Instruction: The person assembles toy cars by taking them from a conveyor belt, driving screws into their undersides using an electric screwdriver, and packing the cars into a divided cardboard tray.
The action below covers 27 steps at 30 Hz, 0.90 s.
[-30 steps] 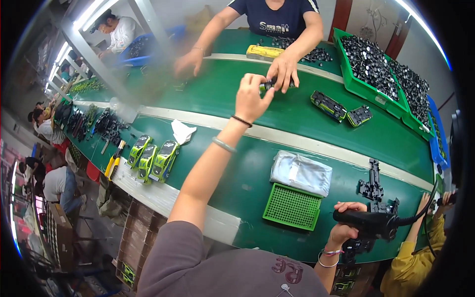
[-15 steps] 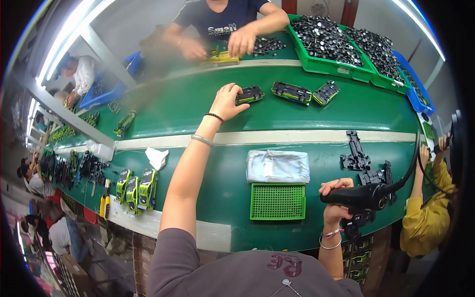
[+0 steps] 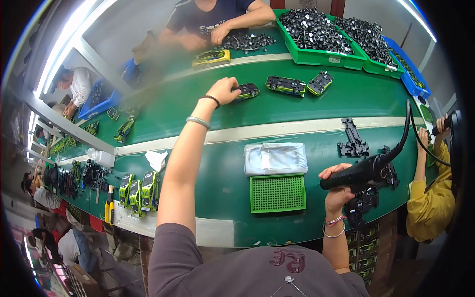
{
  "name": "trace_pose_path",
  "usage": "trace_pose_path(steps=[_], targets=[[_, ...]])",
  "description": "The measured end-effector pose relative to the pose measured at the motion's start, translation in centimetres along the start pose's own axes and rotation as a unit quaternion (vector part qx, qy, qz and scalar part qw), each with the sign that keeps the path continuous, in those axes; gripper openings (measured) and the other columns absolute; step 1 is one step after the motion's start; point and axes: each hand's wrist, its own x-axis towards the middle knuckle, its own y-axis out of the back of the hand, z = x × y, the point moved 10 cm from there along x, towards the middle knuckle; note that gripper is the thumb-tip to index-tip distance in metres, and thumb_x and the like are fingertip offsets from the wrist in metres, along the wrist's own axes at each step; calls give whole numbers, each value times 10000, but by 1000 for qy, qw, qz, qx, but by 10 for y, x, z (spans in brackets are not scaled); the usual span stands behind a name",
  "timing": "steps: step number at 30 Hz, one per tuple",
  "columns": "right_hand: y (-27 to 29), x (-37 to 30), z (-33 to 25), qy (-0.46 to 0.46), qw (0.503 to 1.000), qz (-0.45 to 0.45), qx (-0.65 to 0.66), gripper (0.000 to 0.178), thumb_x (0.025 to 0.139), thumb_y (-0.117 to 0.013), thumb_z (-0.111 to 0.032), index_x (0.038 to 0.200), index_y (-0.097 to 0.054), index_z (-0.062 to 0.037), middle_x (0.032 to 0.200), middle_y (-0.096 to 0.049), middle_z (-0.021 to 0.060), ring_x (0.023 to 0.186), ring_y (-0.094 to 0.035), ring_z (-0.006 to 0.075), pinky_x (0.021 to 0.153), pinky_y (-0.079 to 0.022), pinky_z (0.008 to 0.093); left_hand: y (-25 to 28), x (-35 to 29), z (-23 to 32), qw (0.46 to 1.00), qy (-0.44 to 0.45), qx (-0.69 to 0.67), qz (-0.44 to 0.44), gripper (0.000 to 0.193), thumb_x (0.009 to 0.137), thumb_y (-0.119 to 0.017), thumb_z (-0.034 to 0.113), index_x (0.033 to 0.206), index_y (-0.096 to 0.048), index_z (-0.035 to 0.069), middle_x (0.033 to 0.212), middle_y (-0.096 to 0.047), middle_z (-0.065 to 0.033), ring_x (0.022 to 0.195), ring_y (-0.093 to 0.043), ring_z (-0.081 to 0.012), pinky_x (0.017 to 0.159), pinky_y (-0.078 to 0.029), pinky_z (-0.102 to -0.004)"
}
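Observation:
My left hand [image 3: 223,92] reaches far over the green bench, its fingers closed on the left end of a toy car [image 3: 249,91] lying wheels up. Right of that car lie two more upturned toy cars [image 3: 286,85] [image 3: 320,83], black underside showing with lime green edges. Close to my body on the right, my right hand [image 3: 339,197] is wrapped round a black electric screwdriver [image 3: 354,175] with a cable at its far end. Beneath and beside the screwdriver are black plastic car chassis [image 3: 353,141], partly covered by my hand and the tool.
A green mesh basket [image 3: 278,210] and a bagged pale packet [image 3: 275,158] lie mid-bench. Lime car bodies [image 3: 150,190] and a yellow-black cutter knife [image 3: 109,208] lie left. Green bins [image 3: 326,60] of wheel parts stand far right. A person [image 3: 208,20] sits opposite.
My left fingers have closed in on the car's end, having been spread beside it. The person opposite has taken their hands off the yellow car. My right hand still holds the screwdriver.

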Motion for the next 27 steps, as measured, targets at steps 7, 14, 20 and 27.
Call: trace_pose_path(steps=[7,14,20,27], targets=[[4,1,7,-17,1000,2,22,888,603,-423,-854,971,-385,-47,777,-450,57,690,-508,179,653,-457,353,15,-8,-6,999,40,-27,0,251,823,-569,224,955,-597,13,878,-651,-177,786,-643,-288,711,-506,-370],[8,0,4,-15,1000,22,11,877,613,-406,-850,963,-397,-47,778,-460,63,694,-511,183,657,-457,352,13,-39,-2,959,233,-117,-113,253,837,-537,193,1008,-556,8,845,-646,-179,681,-659,-280,608,-522,-377],[7,-1,2,-13,1000,20,5,879,610,-409,-848,963,-402,-44,767,-463,66,692,-513,183,661,-456,340,2,-26,39,989,-119,92,15,534,706,-707,226,1160,-448,117,1139,-509,-199,1030,-530,-348,880,-417,-469],[4,-2,8,-21,999,-4,29,866,615,-444,-837,947,-426,-38,762,-484,62,719,-521,178,680,-456,328,-10,-35,21,999,0,-37,33,413,701,-691,135,1076,-521,105,1071,-547,-172,986,-535,-362,840,-457,-403]])
